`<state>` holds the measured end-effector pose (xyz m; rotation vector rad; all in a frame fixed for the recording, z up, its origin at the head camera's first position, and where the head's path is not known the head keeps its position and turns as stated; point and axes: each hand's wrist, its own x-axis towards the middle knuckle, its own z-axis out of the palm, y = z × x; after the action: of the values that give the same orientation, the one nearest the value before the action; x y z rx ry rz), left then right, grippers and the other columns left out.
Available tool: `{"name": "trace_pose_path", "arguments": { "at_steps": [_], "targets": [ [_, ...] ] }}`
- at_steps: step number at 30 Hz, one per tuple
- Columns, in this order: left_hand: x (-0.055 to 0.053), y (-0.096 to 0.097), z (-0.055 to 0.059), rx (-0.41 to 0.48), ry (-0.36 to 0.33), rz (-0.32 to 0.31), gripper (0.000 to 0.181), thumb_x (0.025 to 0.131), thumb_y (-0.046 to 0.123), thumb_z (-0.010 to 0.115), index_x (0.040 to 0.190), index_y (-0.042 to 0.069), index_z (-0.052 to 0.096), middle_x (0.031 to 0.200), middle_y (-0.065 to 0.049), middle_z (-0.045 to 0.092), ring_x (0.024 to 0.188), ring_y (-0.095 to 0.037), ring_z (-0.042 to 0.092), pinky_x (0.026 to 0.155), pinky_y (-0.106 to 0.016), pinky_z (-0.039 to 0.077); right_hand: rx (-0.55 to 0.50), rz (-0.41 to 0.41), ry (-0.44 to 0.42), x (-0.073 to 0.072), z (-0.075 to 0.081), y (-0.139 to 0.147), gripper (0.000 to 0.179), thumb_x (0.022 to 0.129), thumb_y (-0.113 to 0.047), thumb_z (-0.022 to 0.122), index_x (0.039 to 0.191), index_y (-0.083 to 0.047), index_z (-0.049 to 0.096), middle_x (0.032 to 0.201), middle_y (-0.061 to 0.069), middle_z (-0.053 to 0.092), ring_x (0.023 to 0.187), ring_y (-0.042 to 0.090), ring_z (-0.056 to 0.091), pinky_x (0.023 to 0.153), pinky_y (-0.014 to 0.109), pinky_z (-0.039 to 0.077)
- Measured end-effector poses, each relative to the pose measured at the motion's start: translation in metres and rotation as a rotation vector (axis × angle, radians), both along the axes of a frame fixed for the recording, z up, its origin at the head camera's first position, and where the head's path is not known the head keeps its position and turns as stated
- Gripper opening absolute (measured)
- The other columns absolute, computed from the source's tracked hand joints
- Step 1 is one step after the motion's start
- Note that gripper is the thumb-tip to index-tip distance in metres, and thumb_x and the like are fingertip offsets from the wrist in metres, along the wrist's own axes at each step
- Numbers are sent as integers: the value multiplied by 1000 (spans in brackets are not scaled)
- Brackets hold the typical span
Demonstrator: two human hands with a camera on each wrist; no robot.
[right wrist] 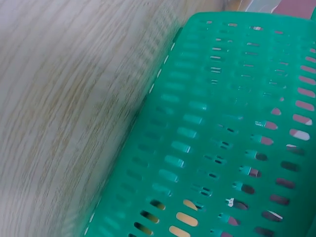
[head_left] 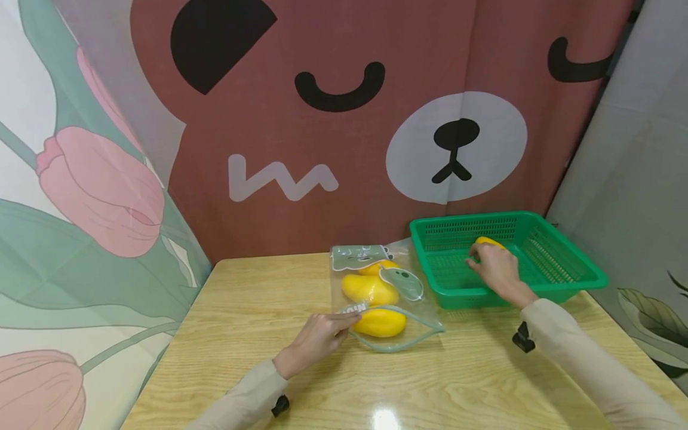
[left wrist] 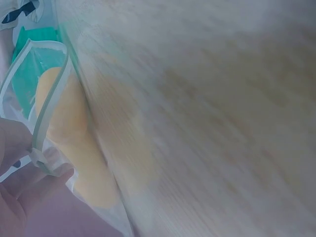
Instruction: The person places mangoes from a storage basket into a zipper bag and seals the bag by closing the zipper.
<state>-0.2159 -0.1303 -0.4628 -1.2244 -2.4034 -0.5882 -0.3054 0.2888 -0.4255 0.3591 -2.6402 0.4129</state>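
A clear zip bag point(head_left: 430, 310) with green printed patches lies on the table, its zip mouth parted toward me. Three yellow mangoes point(head_left: 371, 290) are inside it, one near the mouth. My left hand point(head_left: 317, 339) pinches the left end of the bag's mouth between thumb and fingers. The left wrist view shows this grip on the zip edge point(left wrist: 49, 111) close up. My right hand point(head_left: 495, 269) is inside the green basket point(head_left: 446, 297), fingers bent, beside another yellow mango point(head_left: 490, 242). The hand partly covers this mango, so its hold is unclear. Basket holes fill the right wrist view.
The wooden table point(head_left: 258, 298) stands against a curtain point(head_left: 344, 221) with a bear print. The basket sits at the table's back right, its rim raised all round. A tulip-print curtain point(head_left: 102, 185) hangs on the left.
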Motion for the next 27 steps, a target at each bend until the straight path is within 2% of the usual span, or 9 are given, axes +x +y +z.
{"name": "trace_pose_path", "arguments": {
  "at_steps": [9, 20, 27],
  "targets": [
    [0, 0, 1, -7, -5, 2, 40, 81, -8, 72, 118, 7, 72, 118, -7, 69, 103, -18, 68, 79, -28, 57, -5, -22, -44, -5, 2, 5, 22, 86, -14, 76, 99, 2, 71, 86, 18, 69, 64, 32, 62, 47, 49, 48],
    [0, 0, 1, -3, 0, 0, 41, 80, -9, 72, 118, 7, 72, 119, -7, 69, 103, -17, 68, 78, -29, 57, 13, -43, -73, -9, 4, 9, 21, 87, -14, 76, 98, 3, 70, 86, 19, 68, 56, 26, 59, 42, 41, 45],
    [0, 0, 1, -3, 6, -5, 40, 80, -8, 72, 118, 6, 72, 118, -7, 69, 102, -18, 68, 78, -28, 57, 7, -69, -98, -10, 4, 12, 27, 87, -14, 76, 103, 6, 69, 88, 23, 68, 59, 30, 60, 45, 43, 47]
  ]
}}
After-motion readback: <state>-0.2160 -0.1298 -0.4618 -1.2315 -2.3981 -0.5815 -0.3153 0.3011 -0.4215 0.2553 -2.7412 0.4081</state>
